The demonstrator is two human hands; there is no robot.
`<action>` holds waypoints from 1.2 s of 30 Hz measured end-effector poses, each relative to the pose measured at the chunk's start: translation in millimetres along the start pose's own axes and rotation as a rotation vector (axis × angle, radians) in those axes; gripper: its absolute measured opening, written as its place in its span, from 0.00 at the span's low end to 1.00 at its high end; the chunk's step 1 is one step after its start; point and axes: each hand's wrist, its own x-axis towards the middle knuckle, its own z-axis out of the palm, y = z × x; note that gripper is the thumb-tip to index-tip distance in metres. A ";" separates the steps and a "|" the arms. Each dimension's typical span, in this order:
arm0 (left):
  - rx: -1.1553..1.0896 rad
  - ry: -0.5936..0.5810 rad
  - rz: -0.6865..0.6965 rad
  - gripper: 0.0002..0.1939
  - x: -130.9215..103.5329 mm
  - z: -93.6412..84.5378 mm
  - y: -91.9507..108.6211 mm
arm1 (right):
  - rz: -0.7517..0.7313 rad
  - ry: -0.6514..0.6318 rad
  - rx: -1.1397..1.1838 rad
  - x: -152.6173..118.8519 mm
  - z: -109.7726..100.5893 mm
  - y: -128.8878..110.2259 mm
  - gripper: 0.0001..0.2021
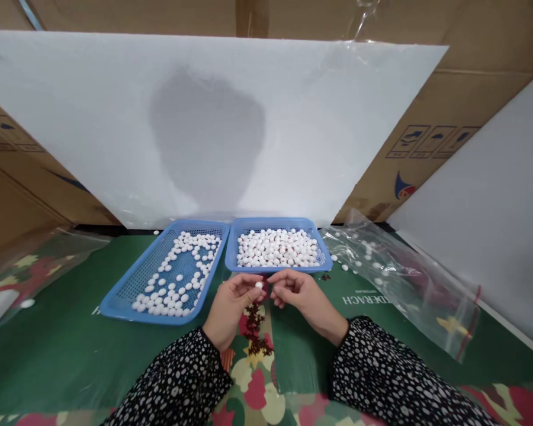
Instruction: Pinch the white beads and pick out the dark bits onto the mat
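My left hand (234, 306) pinches a small white ball (259, 285) between thumb and fingertips, just in front of the baskets. Close beside it on the right, my right hand (302, 297) has its fingers curled together near the ball; whether anything is between them is too small to tell. Below and between my hands lies a loose pile of small dark red pieces (255, 334). A blue basket (115, 300) with scattered white balls stands at the left. Another blue basket (324, 258), behind my hands, holds a dense layer of white balls with reddish bits among them.
A clear plastic bag (426, 302) with some white balls lies at the right, and another plastic bag (66, 251) at the left. Behind the baskets stands a white board (302, 118) against cardboard boxes (484, 89). Green printed sheets (71, 355) cover the table.
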 end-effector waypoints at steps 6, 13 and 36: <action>0.075 -0.019 0.029 0.10 -1.5 2.7 2.8 | 0.053 0.037 0.105 -1.1 5.1 -0.1 0.14; 0.273 -0.081 0.068 0.10 0.1 1.4 -3.1 | -0.097 0.112 -0.183 -2.7 11.5 2.0 0.11; 0.432 -0.136 0.161 0.13 -1.1 0.9 5.7 | -0.308 0.105 -0.993 -10.9 -10.7 -20.5 0.09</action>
